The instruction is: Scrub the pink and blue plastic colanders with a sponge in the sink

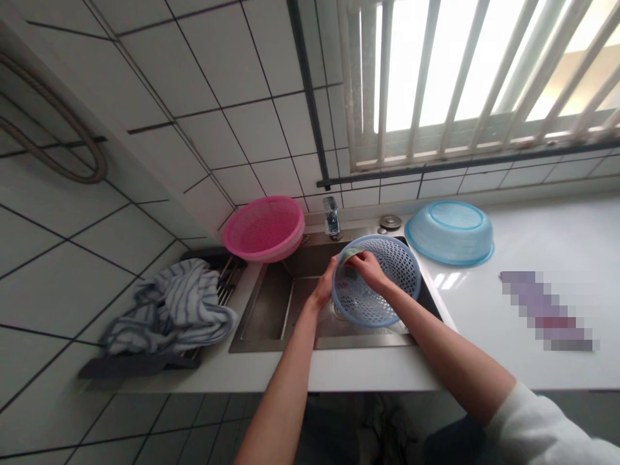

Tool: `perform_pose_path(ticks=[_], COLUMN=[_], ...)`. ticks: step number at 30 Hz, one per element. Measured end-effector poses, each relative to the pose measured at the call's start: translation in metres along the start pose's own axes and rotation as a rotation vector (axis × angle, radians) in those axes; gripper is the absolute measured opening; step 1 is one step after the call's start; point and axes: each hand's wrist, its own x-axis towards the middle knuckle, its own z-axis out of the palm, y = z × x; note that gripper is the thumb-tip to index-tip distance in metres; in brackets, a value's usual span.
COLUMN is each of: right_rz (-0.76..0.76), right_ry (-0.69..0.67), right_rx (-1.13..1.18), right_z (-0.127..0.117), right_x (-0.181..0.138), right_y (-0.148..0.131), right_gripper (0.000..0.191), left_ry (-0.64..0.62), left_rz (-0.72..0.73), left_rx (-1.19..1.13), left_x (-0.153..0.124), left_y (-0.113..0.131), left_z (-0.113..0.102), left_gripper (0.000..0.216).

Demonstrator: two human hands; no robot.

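Observation:
A light blue colander (397, 284) is held tilted over the steel sink (271, 310), its inside facing me. My left hand (325, 284) grips its left rim, fingers mostly behind the wall. Inside the upper left of the colander, my right hand (367, 268) is closed on a greenish cloth (349, 257) pressed against the rim. The cloth is small and partly hidden by the fingers. Behind the colander stands the chrome faucet (331, 216).
A pink colander (264, 226) rests at the sink's back left corner. An upside-down blue basin (450, 232) sits on the white counter (513, 226) to the right, with a blurred-out item (547, 310) nearer me. A striped cloth (179, 307) lies on a rack at left.

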Motion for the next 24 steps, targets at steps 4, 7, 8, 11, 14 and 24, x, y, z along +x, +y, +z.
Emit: perform_pose_path(ticks=[4,7,8,11,14,24], right_rz=[-0.022,-0.025,-0.028,-0.027,-0.038,-0.057], right_ry=[-0.188,-0.35,-0.321,-0.074,0.043,-0.056], right_rx=[-0.075,-0.099,-0.089,-0.038,-0.046,-0.086], right_z=[0.004,0.01,0.01,0.002,-0.004,0.004], right_x=[-0.005,-0.011,-0.011,-0.004,0.0,-0.007], right_y=[0.001,0.003,0.002,-0.003,-0.007,-0.005], right_gripper=[0.02,0.018,0.018,0.023,0.025,0.024], left_ry=[0.042,0.091,0.088,0.045,0.009,0.017], left_rz=[0.008,0.025,0.037,0.039,0.032,0.072], left_rx=[0.023,0.076,0.079,0.063,0.049,0.052], left_x=[-0.001,-0.003,-0.003,-0.002,0.0,0.0], left_y=[0.002,0.005,0.005,0.003,0.0,0.001], left_z=[0.0,-0.003,-0.003,0.0,0.003,-0.003], left_gripper=[0.067,0.067,0.066,0.065,0.067,0.062])
